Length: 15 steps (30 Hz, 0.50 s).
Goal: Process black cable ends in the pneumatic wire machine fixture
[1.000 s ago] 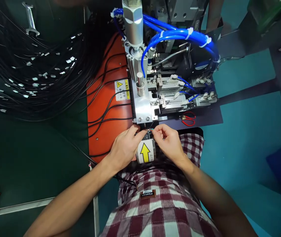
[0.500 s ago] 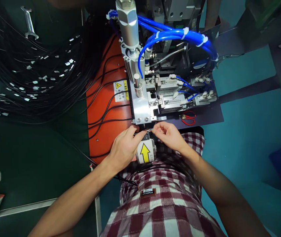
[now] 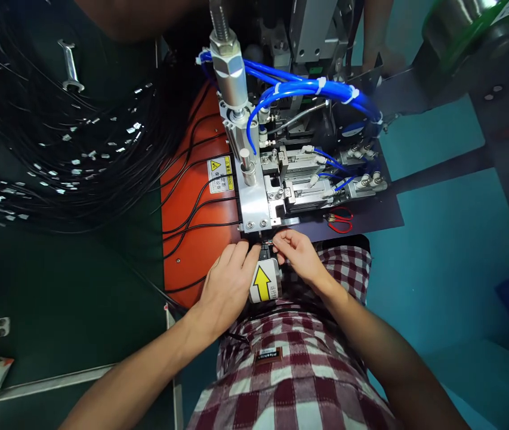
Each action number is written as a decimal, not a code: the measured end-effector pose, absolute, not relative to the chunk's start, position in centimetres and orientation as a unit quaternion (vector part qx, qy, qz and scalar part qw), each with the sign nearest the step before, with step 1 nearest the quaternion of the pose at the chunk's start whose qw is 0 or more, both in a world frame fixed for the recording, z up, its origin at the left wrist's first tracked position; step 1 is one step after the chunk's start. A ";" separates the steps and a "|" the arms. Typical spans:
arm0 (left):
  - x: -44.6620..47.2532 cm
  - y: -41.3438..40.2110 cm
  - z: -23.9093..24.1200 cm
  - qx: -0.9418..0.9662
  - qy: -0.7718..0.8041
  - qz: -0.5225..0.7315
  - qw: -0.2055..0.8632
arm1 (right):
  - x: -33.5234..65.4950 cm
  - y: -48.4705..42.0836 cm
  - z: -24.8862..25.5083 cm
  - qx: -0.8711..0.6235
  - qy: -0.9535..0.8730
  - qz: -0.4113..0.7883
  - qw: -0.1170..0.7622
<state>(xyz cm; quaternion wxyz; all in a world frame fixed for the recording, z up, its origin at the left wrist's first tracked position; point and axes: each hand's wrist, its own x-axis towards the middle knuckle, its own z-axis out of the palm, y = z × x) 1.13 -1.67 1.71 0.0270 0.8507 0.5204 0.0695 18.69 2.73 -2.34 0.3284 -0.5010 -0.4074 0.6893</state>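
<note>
At the near end of a metal pneumatic fixture (image 3: 254, 206), my left hand (image 3: 231, 280) is closed, its thumb tip pressed on thin wires (image 3: 267, 243). The fingers rest at the fixture's edge and hide part of what they hold. From the right, my right hand (image 3: 299, 255) pinches the same wires between thumb and forefinger. Just below the fingertips is a small black block (image 3: 264, 254). A white motor-like cylinder with a yellow arrow label (image 3: 263, 282) sits nearer my body.
Black cables (image 3: 196, 230) cross the orange base plate (image 3: 191, 248). To the left lie a large cable bundle (image 3: 70, 179) and a wrench (image 3: 71, 65). Red-handled snips (image 3: 340, 220) lie right of the fixture. Blue air hoses (image 3: 317, 89) arch above. Another person's arm (image 3: 377, 30) shows at the back.
The view has shifted slightly. My right fingers have drawn a little closer together around the wires, and my left hand stays at the fixture's near edge.
</note>
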 end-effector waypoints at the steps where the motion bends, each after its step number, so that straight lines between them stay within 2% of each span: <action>1: 1.2 -1.8 1.5 0.849 0.522 0.078 0.027 | 18.6 2.8 -2.4 -0.493 -0.397 0.700 0.329; 6: 1.1 -1.6 0.7 0.840 0.530 0.111 0.043 | 18.7 2.9 -2.4 -0.481 -0.404 0.705 0.329; 15: 1.0 -1.6 0.6 0.842 0.522 0.122 0.052 | 19.0 2.5 -2.1 -0.510 -0.517 0.619 0.299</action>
